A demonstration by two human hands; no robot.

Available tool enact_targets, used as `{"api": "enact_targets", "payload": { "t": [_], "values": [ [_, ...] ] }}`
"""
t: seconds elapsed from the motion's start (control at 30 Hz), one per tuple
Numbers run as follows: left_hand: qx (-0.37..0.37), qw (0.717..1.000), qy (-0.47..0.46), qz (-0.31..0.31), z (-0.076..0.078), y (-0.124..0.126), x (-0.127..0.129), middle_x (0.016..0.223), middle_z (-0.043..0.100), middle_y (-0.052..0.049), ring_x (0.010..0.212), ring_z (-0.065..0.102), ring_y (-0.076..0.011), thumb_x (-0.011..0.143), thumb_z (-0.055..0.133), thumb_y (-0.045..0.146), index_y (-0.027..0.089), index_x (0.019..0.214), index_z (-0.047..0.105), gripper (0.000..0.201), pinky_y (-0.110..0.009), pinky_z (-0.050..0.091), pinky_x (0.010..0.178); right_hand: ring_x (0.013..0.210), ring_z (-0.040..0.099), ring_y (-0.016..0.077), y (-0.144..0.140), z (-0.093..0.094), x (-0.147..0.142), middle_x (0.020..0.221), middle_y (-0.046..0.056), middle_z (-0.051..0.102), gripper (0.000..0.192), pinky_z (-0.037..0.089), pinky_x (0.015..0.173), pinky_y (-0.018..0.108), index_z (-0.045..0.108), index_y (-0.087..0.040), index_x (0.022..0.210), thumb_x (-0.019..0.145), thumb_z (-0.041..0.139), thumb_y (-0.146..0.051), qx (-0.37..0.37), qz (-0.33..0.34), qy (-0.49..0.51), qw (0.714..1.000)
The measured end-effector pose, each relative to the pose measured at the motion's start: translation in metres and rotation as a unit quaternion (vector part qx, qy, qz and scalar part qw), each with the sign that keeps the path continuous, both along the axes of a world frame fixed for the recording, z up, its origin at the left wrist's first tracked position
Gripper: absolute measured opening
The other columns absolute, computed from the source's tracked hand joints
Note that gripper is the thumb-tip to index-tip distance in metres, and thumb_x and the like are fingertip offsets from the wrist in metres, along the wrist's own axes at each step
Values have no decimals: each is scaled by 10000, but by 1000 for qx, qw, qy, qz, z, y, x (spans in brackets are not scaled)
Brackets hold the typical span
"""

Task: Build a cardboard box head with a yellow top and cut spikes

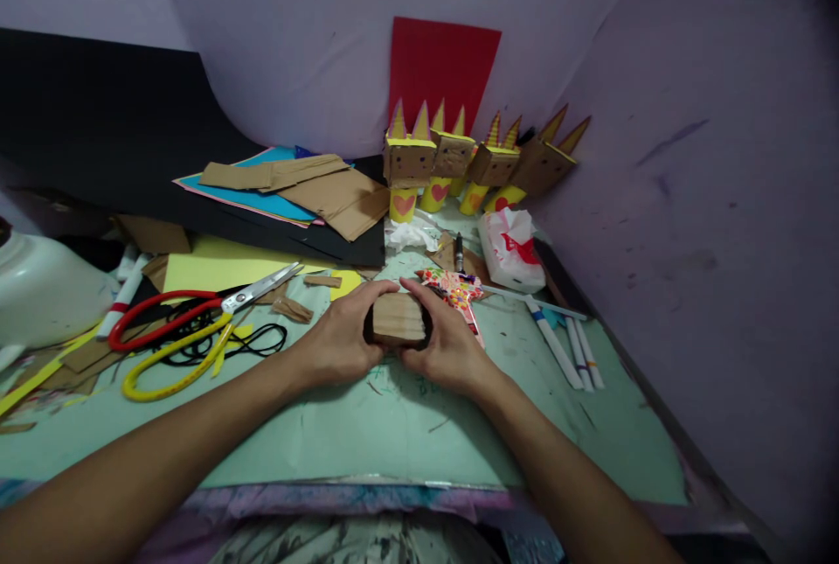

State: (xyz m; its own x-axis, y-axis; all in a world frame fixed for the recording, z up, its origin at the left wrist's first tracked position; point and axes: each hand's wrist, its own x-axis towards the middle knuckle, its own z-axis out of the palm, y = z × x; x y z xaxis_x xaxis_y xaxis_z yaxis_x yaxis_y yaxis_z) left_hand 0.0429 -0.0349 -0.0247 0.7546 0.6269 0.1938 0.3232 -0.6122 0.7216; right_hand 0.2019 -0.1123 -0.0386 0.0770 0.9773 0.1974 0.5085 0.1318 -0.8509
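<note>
Between my two hands is a small brown cardboard box [398, 317], held just above the pale green tabletop near its middle. My left hand [344, 332] wraps its left side, with thumb and fingers curled round the edge. On the opposite side my right hand [452, 338] grips it the same way. The box's lined face points up toward me; its underside is hidden. Behind my right hand lies a floral-patterned item [455, 288], partly covered by it. Cardboard scraps [292, 310] lie left of my left hand.
Large scissors [226, 306] with red and yellow handles rest open over black cord [262, 341] at left. Several cardboard figures [410, 163] with pointed horns stand at the back. White markers [554, 345] and a tissue pack [511, 249] are at right. A white jug [52, 293] stands far left.
</note>
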Motion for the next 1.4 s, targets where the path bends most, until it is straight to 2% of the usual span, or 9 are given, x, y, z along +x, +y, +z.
{"api": "enact_targets", "payload": {
  "t": [0.17,0.33,0.47,0.63,0.87,1.13,1.4],
  "values": [
    [5,1000,3,-1,-1,1,0,1185,586,-59,1052,566,-232,619,586,91,201,1209,478,610,-310,437,918,1106,543,282,1,-1,0,1222,108,557,818,424,949,415,417,-189,1336,546,611,-103,8,3,0,1000],
    [13,1000,-9,-7,-2,2,1,1178,592,-61,1036,571,-224,614,598,86,185,1213,482,618,-300,440,914,1108,543,290,1,-2,0,1221,100,561,812,416,960,418,435,-203,1325,542,625,-109,8,0,0,1000],
    [13,1000,-11,-5,-2,2,1,1179,594,-73,1025,574,-220,619,602,84,161,1219,485,616,-296,441,910,1109,544,295,1,-2,0,1228,127,554,801,421,954,428,421,-167,1327,550,610,-115,7,4,-8,1000],
    [5,1000,-12,-7,-1,1,1,1181,593,-70,1033,573,-216,626,597,81,166,1222,483,613,-293,442,910,1119,540,286,1,-3,1,1228,105,559,797,420,958,422,425,-202,1317,547,610,-106,14,7,-8,1000],
    [6,1000,-5,0,0,1,1,1191,592,-74,1041,573,-224,623,608,94,163,1213,490,606,-304,440,922,1123,543,286,1,-2,0,1243,136,551,779,417,969,418,427,-160,1306,547,595,-109,19,7,-23,1000],
    [19,999,-29,-19,1,4,2,1149,614,-65,1010,590,-218,620,616,101,157,1192,509,585,-306,457,899,1099,559,291,3,-5,1,1216,145,570,766,445,938,432,437,-131,1289,538,589,-133,37,8,-32,999],
    [-6,999,-21,-27,5,6,1,1177,607,-105,1043,579,-250,606,627,135,126,1190,522,594,-351,449,920,1108,561,292,1,-3,-2,1231,161,571,760,442,951,429,446,-116,1286,536,572,-130,37,-9,-42,998]
  ]
}}
